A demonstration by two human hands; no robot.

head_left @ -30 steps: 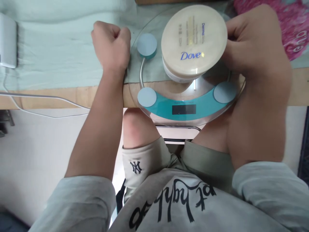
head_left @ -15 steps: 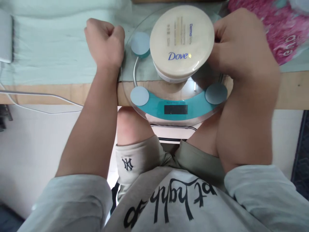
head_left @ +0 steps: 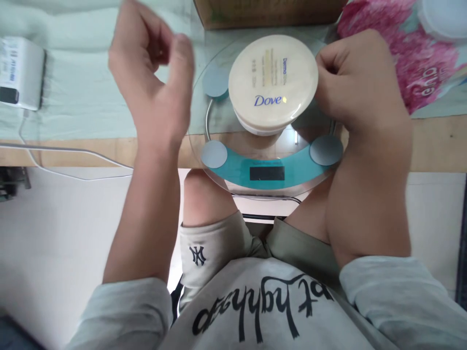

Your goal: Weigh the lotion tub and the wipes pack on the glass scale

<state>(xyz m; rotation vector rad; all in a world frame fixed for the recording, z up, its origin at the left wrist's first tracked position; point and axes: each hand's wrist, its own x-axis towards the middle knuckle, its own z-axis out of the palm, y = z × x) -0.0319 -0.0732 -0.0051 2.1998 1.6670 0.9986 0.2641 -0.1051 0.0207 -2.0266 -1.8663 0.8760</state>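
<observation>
A round cream jar with a blue Dove logo (head_left: 273,82) stands on a round glass scale (head_left: 268,167) with a teal band and a dark display. The scale overhangs the table's front edge. My right hand (head_left: 355,82) is against the jar's right side, its fingers curled around the rim. My left hand (head_left: 153,82) is lifted above the table to the left of the scale. It is blurred, its fingers are loosely apart, and it holds nothing.
A pale green cloth (head_left: 80,97) covers the wooden table. A white adapter (head_left: 20,73) with a cable lies at the far left. A cardboard box (head_left: 270,12) stands behind the scale. A pink packet (head_left: 412,73) lies at the right, with a white lid at the top right corner.
My left hand has risen off the table and its fist has loosened. The jar has settled lower onto the scale, with my right hand still at its side.
</observation>
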